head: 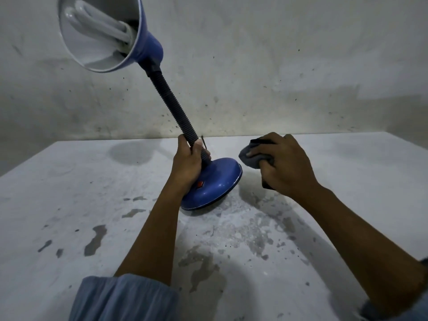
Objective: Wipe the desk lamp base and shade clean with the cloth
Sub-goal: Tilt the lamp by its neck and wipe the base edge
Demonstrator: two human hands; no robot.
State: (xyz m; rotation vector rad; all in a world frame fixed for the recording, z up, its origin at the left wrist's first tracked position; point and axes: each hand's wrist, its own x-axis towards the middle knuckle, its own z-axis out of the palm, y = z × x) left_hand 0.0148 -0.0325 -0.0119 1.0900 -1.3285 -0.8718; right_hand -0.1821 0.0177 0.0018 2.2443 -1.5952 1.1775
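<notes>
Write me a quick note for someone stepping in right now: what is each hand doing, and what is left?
Left hand grips the black flexible neck just above the blue base, tilting the lamp so the base rests on one edge on the table.
Right hand holds the grey cloth, bunched, beside the base; contact unclear.
Shade is up high, untouched now.
How much is already wiped cannot be told.

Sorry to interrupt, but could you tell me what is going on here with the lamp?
A person is cleaning a blue desk lamp on a stained white table. The left hand grips the black flexible neck just above the base, tilting the lamp so the base is tipped up on one edge. The right hand holds a bunched grey cloth just beside the raised rim of the base; whether it touches the rim is hard to tell. The shade, with its bulb showing, leans up to the left.
</notes>
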